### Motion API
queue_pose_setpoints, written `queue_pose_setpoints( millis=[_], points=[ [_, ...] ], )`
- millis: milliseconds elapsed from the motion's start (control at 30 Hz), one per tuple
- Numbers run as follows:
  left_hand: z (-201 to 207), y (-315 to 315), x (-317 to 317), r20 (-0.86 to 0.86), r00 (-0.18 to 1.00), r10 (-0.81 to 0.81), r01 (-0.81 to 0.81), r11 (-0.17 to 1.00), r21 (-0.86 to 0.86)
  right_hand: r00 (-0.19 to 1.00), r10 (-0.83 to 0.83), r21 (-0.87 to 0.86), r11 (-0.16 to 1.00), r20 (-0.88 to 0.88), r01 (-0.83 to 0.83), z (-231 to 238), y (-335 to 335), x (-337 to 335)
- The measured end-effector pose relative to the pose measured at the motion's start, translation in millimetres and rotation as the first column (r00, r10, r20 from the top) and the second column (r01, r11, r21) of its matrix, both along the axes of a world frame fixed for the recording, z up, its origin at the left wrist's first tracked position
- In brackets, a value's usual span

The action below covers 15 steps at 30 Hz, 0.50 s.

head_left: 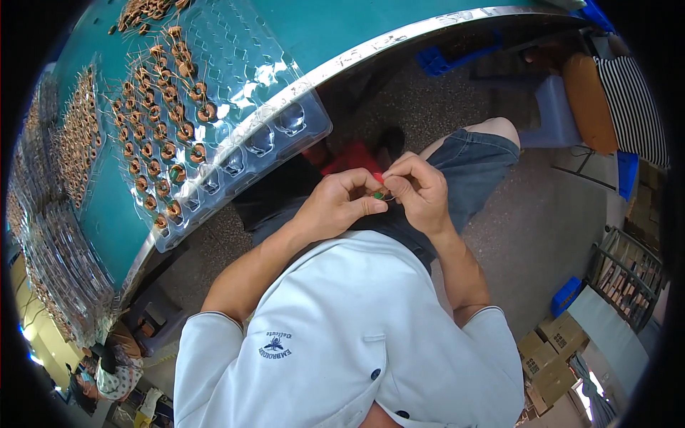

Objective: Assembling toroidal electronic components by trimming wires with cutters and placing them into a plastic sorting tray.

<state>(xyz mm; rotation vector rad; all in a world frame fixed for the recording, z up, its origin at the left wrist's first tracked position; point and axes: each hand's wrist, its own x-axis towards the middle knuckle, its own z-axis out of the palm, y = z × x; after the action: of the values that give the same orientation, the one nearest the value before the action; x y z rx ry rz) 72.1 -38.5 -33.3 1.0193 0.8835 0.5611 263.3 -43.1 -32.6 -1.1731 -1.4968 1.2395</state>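
Over my lap, both hands meet at a small green ring core (pixel 378 195) with thin copper wire on it, mostly covered by fingers. My left hand (pixel 332 207) pinches the core between thumb and fingers. Thumb and forefinger of my right hand (pixel 422 192) are closed beside it, apparently on the wire, which is too fine to see clearly. Something small and red (pixel 378 177) shows at the fingertips. To the left, a clear plastic tray (pixel 291 123) holds rows of copper-wound ring coils (pixel 169 150) with loose wire ends; its near edge overhangs the table.
The green table (pixel 335 32) has a pale, curved edge. Filled trays (pixel 61 250) are stacked at far left, and loose coils (pixel 146 13) lie at the back. On the right are a seated person (pixel 606 103), a plastic stool (pixel 549 114) and cardboard boxes (pixel 553 349).
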Motion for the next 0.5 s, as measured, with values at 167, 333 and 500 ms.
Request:
queue_pose_setpoints(
  millis=[167, 333, 500],
  points=[
    [0, -2, 5, -0.016, 0.999, 0.045, -0.045, 0.999, -0.020, 0.996, -0.073, 0.044, 0.996, -0.054, 0.075, -7, -6, -6],
    [-7, -1, 6, -0.034, 0.996, 0.084, -0.084, 0.996, -0.024, 0.984, -0.155, 0.009, 0.988, -0.088, 0.157, -1, 0, -5],
    [-16, -4, -15, -0.141, 0.964, 0.225, -0.254, 0.936, -0.242, 0.808, -0.495, 0.016, 0.850, -0.319, 0.527, 50, 33, 32]
  ],
)
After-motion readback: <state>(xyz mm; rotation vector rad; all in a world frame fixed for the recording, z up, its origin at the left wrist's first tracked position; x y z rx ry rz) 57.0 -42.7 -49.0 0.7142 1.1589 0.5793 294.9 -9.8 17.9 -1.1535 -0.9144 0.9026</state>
